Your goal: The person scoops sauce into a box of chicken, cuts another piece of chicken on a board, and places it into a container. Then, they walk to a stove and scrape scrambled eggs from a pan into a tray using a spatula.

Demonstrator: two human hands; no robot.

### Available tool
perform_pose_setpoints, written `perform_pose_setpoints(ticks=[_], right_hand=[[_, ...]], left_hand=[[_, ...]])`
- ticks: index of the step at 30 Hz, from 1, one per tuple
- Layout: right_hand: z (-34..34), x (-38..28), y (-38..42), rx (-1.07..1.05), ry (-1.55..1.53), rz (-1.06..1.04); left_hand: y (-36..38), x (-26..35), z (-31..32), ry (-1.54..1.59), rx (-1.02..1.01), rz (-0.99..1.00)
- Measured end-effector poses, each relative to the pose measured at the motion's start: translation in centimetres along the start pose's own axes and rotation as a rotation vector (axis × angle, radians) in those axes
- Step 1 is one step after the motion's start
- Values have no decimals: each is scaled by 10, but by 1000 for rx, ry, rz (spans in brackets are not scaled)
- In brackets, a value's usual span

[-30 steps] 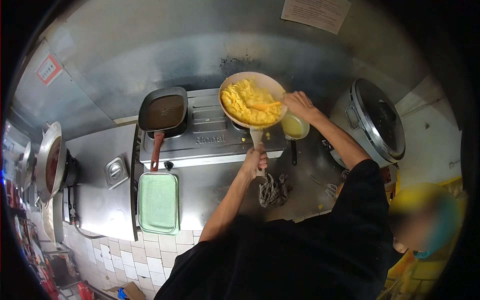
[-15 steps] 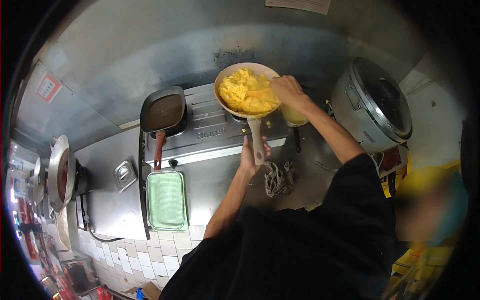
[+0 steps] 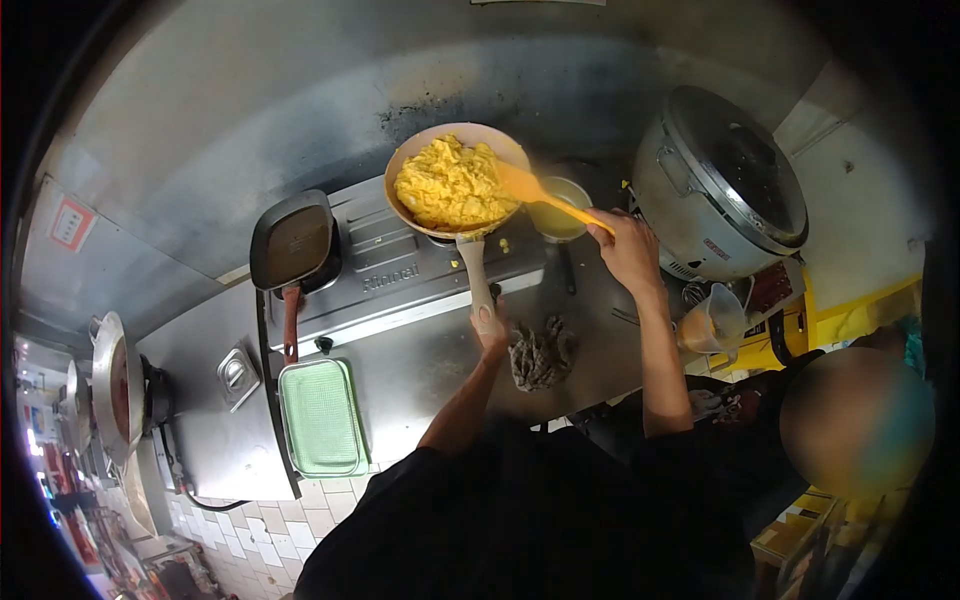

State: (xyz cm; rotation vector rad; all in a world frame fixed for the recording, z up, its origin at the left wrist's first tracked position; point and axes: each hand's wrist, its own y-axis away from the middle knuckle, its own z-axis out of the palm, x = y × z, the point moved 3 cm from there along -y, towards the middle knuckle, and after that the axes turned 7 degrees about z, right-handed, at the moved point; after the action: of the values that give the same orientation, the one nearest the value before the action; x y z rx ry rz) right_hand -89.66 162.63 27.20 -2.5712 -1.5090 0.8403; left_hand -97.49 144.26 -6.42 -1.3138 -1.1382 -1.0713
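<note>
Scrambled eggs (image 3: 447,185) lie heaped in a light-coloured frying pan (image 3: 507,147) on the stove. My left hand (image 3: 490,328) is closed around the end of the pan's pale handle. In my right hand (image 3: 631,250) is an orange spatula (image 3: 555,203), gripped near the end of its handle. Its blade overlaps the right side of the eggs at the pan's rim. Just right of the pan sits a smaller pan (image 3: 563,210) with something pale yellow in it. A crumpled dark cloth (image 3: 541,354) lies on the counter beside my left hand.
A square dark pan (image 3: 296,238) with a reddish handle stands on the stove's left. Below it is a green basket-like tray (image 3: 322,420). A large lidded cooker (image 3: 690,215) stands on the right, with a clear jug (image 3: 714,322) nearby. Another person (image 3: 850,425) is close at the right.
My right hand has drawn back from the pan to the right, bringing the spatula into clear view. My left hand's fingers, spread beside the handle before, now close around it.
</note>
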Motion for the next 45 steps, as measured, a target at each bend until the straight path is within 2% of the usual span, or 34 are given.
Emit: perform_pose_setpoints(ticks=[3, 4, 6, 8, 9, 10, 11, 13, 15, 16, 17, 19, 21, 22, 24, 25, 27, 30, 33, 35, 37, 39, 41, 43, 45], right_hand=[[0, 0, -3, 5, 6, -10], [1, -1, -6, 19, 19, -29], [4, -7, -18, 7, 71, -82], [7, -18, -35, -1, 120, -138], [11, -26, -43, -37, 135, -206], [16, -36, -49, -71, 149, -275], [21, -45, -55, -69, 143, -288], [49, -69, -65, -386, 230, -425], [106, -76, -74, -355, 290, -600], [120, -89, -72, -317, 320, -622], [132, -104, -69, -276, 349, -640], [167, -117, -77, -261, 354, -609], [198, -114, -103, -113, 408, -542], [194, -115, -114, -105, 411, -542], [179, -109, -139, -67, 502, -391], [165, -112, -144, -56, 504, -404], [129, -112, -154, -108, 504, -330], [75, -132, -145, -139, 442, -369], [77, -155, -133, -186, 374, -377], [118, -161, -136, -266, 421, -373], [161, -163, -134, -112, 344, -400], [180, -149, -132, -147, 326, -423], [173, -132, -133, -193, 318, -451], [135, -121, -139, -350, 394, -532], [99, -118, -149, -350, 440, -470]], left_hand=[[-2, 4, -6, -206, -44, 320], [-4, -4, -5, -352, -205, 366], [-6, -15, -15, -497, -350, 406], [-12, 30, -42, 112, -309, 81], [-17, 66, -54, 110, -299, 82], [-23, 103, -60, 560, -357, -296], [-26, 124, -59, 706, -401, -435], [-32, 166, -59, 966, -438, -753], [-30, 158, -53, 727, -578, -686], [-25, 166, -48, 772, -485, -738], [-24, 167, -42, 773, -479, -732], [-18, 162, -36, 811, -426, -734], [-9, 162, -34, 800, -406, -735], [-11, 165, -33, 792, -391, -719], [-16, 174, -39, 800, -385, -702], [-17, 172, -42, 809, -381, -687], [-23, 168, -39, 816, -436, -724], [-40, 162, -33, 801, -440, -746], [-47, 172, -33, 844, -479, -801], [-45, 162, -28, 853, -462, -785], [-43, 162, -23, 818, -431, -776], [-43, 163, -23, 824, -406, -765], [-41, 168, -25, 814, -385, -797], [-42, 167, -23, 832, -416, -796], [-43, 172, -24, 822, -426, -799]])
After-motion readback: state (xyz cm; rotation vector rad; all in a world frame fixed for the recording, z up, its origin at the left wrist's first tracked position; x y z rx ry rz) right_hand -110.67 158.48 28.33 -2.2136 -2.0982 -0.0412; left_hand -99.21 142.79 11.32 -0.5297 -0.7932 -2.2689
